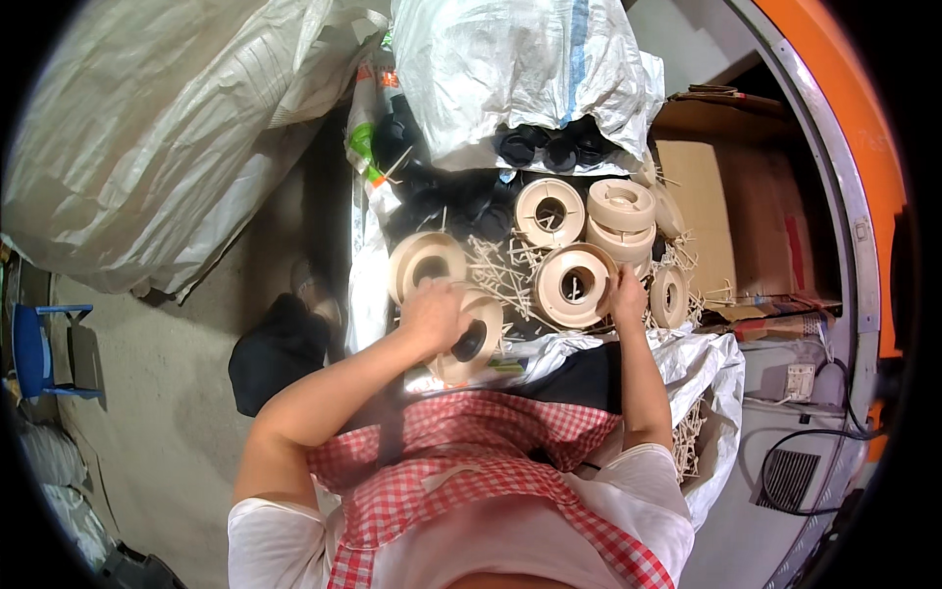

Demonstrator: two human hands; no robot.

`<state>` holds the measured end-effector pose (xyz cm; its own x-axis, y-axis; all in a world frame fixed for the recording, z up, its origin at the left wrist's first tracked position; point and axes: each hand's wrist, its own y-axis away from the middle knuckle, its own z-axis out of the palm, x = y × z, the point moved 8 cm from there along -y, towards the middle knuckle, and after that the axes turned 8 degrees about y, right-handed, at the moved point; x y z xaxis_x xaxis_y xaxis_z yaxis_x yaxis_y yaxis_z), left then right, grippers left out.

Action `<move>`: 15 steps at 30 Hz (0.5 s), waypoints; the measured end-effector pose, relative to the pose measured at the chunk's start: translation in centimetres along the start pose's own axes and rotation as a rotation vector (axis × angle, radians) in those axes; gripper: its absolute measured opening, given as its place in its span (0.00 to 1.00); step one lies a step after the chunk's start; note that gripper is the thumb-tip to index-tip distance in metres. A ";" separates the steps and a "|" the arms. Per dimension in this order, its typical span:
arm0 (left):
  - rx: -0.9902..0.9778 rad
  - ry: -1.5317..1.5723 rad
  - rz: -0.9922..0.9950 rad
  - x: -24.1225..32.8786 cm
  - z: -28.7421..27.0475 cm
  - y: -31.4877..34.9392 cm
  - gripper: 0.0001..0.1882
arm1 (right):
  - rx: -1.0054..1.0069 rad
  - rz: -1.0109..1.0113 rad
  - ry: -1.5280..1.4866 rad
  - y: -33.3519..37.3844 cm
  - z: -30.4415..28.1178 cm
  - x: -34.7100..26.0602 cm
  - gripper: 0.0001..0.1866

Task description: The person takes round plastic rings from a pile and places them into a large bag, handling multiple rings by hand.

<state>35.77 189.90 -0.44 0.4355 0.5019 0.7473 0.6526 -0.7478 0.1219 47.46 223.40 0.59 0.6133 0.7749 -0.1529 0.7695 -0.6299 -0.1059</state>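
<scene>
The left hand (437, 312) bends its fingers over a cream ring (489, 306); I can't tell if they grip it. The right hand (628, 296) pinches the middle ring (552, 285) by its edge, near loose little sticks (498, 272).

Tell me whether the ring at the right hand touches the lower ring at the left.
Apart: the head view shows a gap with sticks between the ring at the right hand and the lower ring at the left hand.
</scene>
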 end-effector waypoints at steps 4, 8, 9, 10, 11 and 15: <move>0.270 0.291 0.167 0.7 -2.4 -1.2 0.28 | 0.023 0.192 0.117 -1.2 -2.4 -1.1 0.11; 0.273 0.669 0.115 0.1 -1.6 -3.7 0.28 | 0.011 -0.157 -0.354 -3.1 0.7 -8.6 0.14; 0.347 1.004 0.046 -1.1 -2.2 -4.0 0.28 | -0.154 -0.159 -0.566 -2.5 1.8 -12.8 0.14; 0.408 1.345 -0.019 -2.0 -2.6 -4.6 0.29 | -0.314 -0.147 -0.767 -2.0 2.2 -16.1 0.15; 0.395 1.586 -0.094 -2.6 -3.8 -4.9 0.29 | -0.412 0.040 -1.096 -3.2 4.2 -16.3 0.16; 0.636 1.614 -0.160 -2.8 -9.6 -3.9 0.24 | -0.149 -0.352 -0.073 -6.6 10.1 -21.0 0.34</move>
<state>26.02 187.22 3.28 -0.3971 -0.6493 0.6486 0.9176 -0.2661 0.2954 27.70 210.78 -5.41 0.2969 0.9332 -0.2026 0.9514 -0.3074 -0.0213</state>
